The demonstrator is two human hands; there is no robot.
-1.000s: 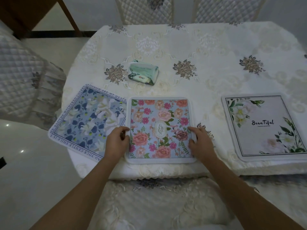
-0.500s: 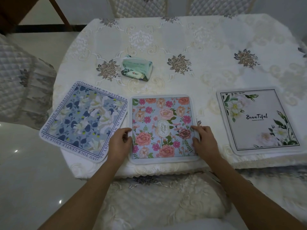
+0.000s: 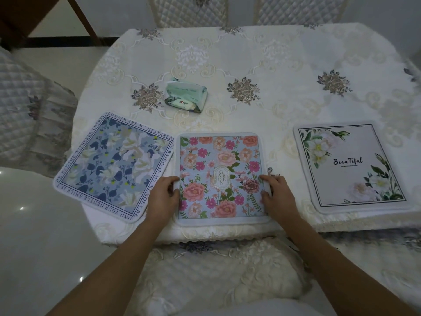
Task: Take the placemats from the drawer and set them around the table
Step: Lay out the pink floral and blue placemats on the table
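Note:
Three placemats lie along the near edge of the table (image 3: 273, 60). A blue floral placemat (image 3: 114, 165) sits askew at the left, its corner hanging over the table's edge. The pink floral placemat (image 3: 218, 160) marked "Garden" lies in the middle. A white placemat (image 3: 350, 165) marked "Beautiful" lies at the right. My left hand (image 3: 164, 195) pinches the pink mat's left edge, thumb on top. My right hand (image 3: 275, 195) grips its right edge, fingertips on the border.
A green pack of tissues (image 3: 185, 94) lies on the cream embroidered tablecloth behind the mats. A cushioned chair (image 3: 216, 270) stands right under me, another chair (image 3: 22, 110) at the left, and two quilted chair backs (image 3: 189, 10) at the far side.
Both hands stay on the pink mat's edges. The mat has shifted slightly right, off the blue mat's border. My view has tipped a little.

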